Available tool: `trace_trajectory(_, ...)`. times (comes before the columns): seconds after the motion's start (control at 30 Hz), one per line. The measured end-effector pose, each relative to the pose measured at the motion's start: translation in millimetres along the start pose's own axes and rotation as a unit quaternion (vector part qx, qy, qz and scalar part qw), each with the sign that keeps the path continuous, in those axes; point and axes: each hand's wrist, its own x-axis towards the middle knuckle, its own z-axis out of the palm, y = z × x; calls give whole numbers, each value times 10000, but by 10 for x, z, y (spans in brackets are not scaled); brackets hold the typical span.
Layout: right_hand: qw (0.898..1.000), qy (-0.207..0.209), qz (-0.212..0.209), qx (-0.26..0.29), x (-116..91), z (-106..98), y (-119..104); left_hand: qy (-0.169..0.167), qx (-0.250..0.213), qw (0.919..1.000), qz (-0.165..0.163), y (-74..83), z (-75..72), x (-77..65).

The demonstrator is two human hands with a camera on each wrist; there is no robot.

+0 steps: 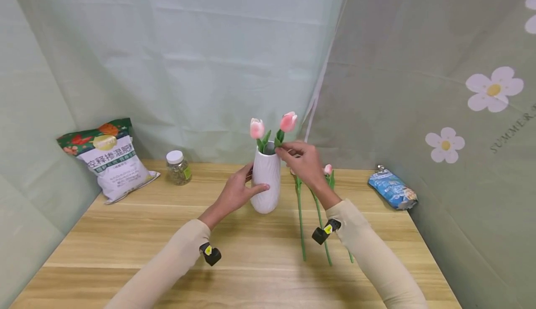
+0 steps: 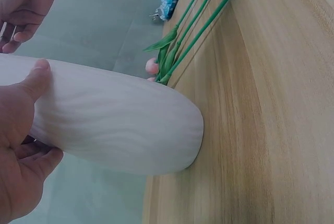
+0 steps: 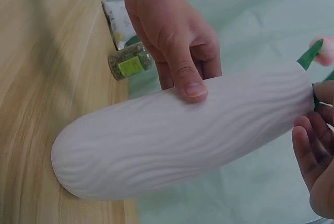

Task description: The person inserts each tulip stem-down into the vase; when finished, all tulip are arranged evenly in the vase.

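A white vase [image 1: 266, 183] with a rippled surface stands upright on the wooden table. My left hand [image 1: 237, 191] grips its side, thumb across the front and fingers behind, as the right wrist view also shows. At the rim, my right hand [image 1: 304, 162] pinches a pink tulip [image 1: 288, 122] by its green part just below the bloom; its lower stem is hidden inside the vase. Another pink tulip [image 1: 257, 128] stands in the vase on the left side. Several more tulips lie on the table beneath my right forearm, their green stems [image 1: 301, 220] pointing toward me.
At the back left a fertilizer bag [image 1: 115, 160] leans against the curtain, beside a clear jar [image 1: 178, 168] with a white lid. A blue packet [image 1: 392, 188] lies near the table's right edge. Green fabric walls [image 1: 234, 67] enclose the table at the back and sides.
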Motion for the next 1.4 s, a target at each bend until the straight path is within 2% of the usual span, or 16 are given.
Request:
trace_trajectory(0.37, 10000, 1, -31, 16, -26, -69, 45, -78, -21, 9999, -79, -12, -6, 20)
trace_trajectory(0.53, 9999, 125, -25, 90, -83, -182, 84, -63, -19, 9999, -93, -20, -3, 29)
trace_trajectory(0.73, 9992, 229, 252, 226, -194, -380, 202, -49, 20, 9999, -127, -14, -1, 26)
trace_trajectory(1.07, 9972, 614, 423, -63, -455, -727, 471, -45, 50, 9997, -229, 18, -9, 16)
trace_trajectory(1.4, 9912, 723, 925, -614, -744, -945, 795, -34, 60, 9998, -205, 2, -4, 17)
